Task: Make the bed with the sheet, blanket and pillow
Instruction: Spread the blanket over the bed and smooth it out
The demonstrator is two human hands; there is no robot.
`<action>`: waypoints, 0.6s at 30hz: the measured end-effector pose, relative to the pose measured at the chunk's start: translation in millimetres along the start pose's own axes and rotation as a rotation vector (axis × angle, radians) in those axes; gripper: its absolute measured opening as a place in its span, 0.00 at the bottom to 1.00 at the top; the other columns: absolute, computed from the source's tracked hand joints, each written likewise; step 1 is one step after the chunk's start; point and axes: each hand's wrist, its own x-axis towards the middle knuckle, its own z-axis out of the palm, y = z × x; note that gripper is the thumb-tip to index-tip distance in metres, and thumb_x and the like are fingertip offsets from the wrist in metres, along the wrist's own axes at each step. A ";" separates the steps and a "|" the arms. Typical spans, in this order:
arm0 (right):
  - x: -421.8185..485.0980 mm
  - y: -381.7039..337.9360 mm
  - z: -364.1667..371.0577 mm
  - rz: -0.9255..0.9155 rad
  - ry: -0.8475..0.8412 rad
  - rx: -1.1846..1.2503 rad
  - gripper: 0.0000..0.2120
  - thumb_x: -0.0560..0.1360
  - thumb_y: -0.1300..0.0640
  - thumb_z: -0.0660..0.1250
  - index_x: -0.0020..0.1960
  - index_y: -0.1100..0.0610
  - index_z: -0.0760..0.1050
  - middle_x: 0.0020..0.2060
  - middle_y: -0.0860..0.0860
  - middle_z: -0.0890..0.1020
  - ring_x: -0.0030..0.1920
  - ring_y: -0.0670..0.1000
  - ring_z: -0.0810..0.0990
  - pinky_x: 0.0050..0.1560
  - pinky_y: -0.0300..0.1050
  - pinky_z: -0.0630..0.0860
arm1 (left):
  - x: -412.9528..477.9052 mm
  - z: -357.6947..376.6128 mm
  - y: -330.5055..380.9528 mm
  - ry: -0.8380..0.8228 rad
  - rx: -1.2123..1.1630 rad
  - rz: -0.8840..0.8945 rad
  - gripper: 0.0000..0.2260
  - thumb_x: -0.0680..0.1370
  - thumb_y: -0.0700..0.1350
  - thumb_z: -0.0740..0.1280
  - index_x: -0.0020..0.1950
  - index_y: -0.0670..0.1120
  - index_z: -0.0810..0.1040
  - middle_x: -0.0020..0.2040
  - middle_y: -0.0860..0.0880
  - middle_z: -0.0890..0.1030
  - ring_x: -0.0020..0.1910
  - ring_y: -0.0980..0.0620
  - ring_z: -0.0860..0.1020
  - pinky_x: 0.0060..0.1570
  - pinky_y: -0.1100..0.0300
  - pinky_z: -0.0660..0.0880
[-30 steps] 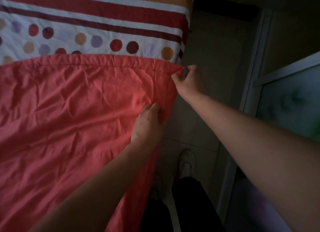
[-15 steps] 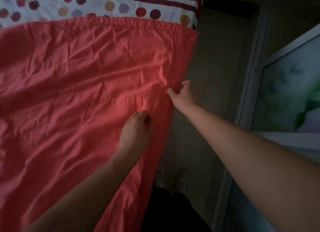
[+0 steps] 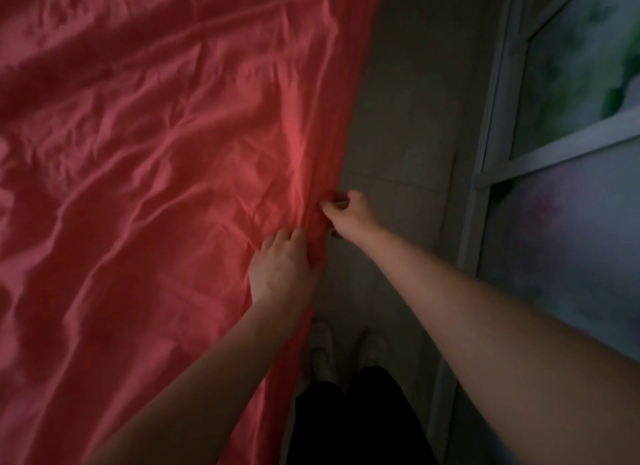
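A wrinkled coral-red blanket (image 3: 149,173) covers the bed and fills the left two thirds of the view, its right edge hanging over the bed's side. My left hand (image 3: 280,267) grips that edge with fingers curled over the cloth. My right hand (image 3: 349,211) pinches the same edge a little farther up, fingers curled into the fold. The spotted sheet and the pillow are out of view.
A narrow strip of grey tiled floor (image 3: 405,125) runs between the bed and a pale framed glass door (image 3: 568,93) on the right. My feet in light shoes (image 3: 346,350) stand on the floor close to the bed side.
The view has dropped down the bed, so the spotted sheet left the frame. Both hands slid along the blanket's side edge toward me and came closer together.
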 end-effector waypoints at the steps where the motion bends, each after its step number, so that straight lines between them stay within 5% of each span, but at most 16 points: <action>1: 0.5 10.1 6.5 -0.009 0.013 0.028 0.23 0.64 0.35 0.70 0.48 0.52 0.77 0.48 0.55 0.85 0.50 0.59 0.85 0.53 0.61 0.81 | -4.4 6.3 -1.6 0.023 0.055 0.022 0.18 0.74 0.59 0.69 0.56 0.48 0.74 0.55 0.48 0.77 0.57 0.43 0.75 0.54 0.47 0.74; 4: -10.0 13.8 15.8 -0.082 0.074 0.034 0.16 0.69 0.40 0.71 0.44 0.52 0.78 0.47 0.55 0.86 0.50 0.59 0.84 0.54 0.59 0.80 | -4.9 21.6 -3.0 0.073 0.199 0.050 0.26 0.70 0.60 0.72 0.62 0.48 0.71 0.58 0.46 0.75 0.59 0.42 0.73 0.56 0.47 0.70; 7: -17.1 8.7 13.1 -0.138 0.159 0.037 0.08 0.77 0.52 0.70 0.51 0.57 0.81 0.50 0.56 0.85 0.52 0.58 0.83 0.57 0.56 0.78 | -1.7 26.2 -5.8 0.137 0.243 0.055 0.18 0.73 0.54 0.73 0.58 0.48 0.74 0.56 0.46 0.77 0.56 0.42 0.75 0.54 0.48 0.71; 14: -27.3 6.3 -38.8 -0.092 0.228 -0.071 0.10 0.78 0.53 0.69 0.55 0.58 0.80 0.53 0.57 0.84 0.55 0.56 0.82 0.57 0.49 0.76 | -3.9 12.5 43.9 0.030 -0.060 0.113 0.09 0.77 0.48 0.66 0.49 0.43 0.78 0.51 0.43 0.80 0.51 0.40 0.78 0.47 0.49 0.71; 18: -31.2 10.4 -42.0 -0.052 0.171 0.017 0.07 0.78 0.53 0.70 0.44 0.53 0.75 0.49 0.57 0.84 0.49 0.58 0.84 0.55 0.56 0.80 | -12.8 22.6 40.0 0.029 -0.158 0.047 0.08 0.79 0.47 0.63 0.49 0.43 0.76 0.51 0.43 0.79 0.52 0.40 0.78 0.46 0.50 0.72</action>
